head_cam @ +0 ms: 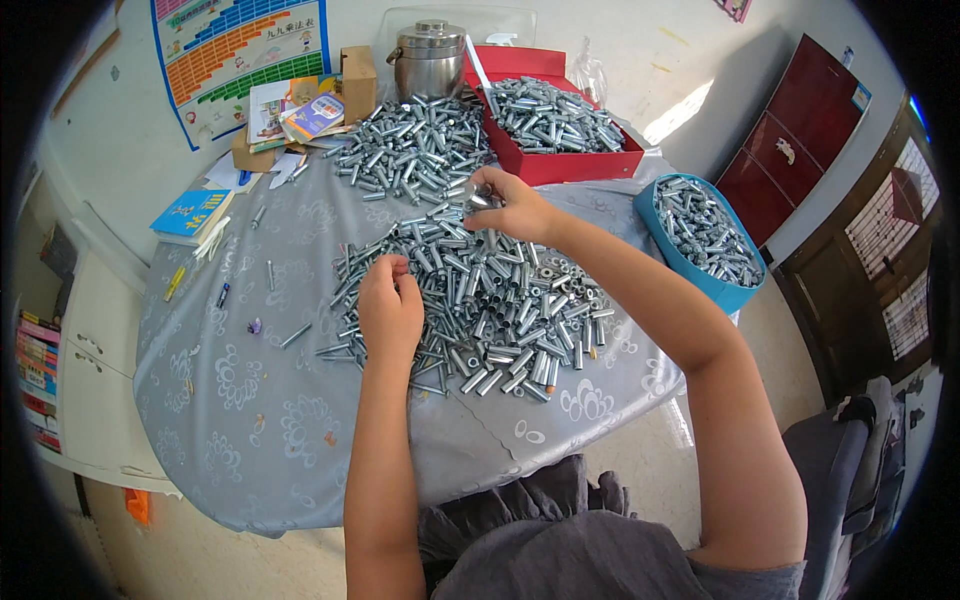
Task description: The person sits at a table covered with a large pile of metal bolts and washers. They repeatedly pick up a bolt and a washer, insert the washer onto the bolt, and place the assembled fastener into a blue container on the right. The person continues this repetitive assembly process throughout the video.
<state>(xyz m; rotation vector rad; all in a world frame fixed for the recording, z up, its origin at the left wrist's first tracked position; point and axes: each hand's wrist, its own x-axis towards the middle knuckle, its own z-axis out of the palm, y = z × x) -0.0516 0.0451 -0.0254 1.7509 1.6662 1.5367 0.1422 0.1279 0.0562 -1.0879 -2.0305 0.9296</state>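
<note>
My right hand (517, 208) is above the far edge of a heap of loose zinc-coloured metal sleeves (491, 300), with shiny metal pieces (478, 198) held between thumb and fingers. At the heap's left side is my left hand (391, 307), its fingers curled; whether it holds a part is hidden. Long thin bolts lie on that left side, while nuts and washers (566, 279) gather at the right. Just beyond my right hand spreads a second heap, of what look like expansion anchor bolts (420, 146).
An open red box (570, 166) at the back and a teal bin (694, 289) at right hold similar anchors. A steel pot (429, 64) stands behind. Books (193, 214), a yellow pen (174, 285), a dark marker (223, 295) and stray bolts (296, 335) dot the tablecloth's left side.
</note>
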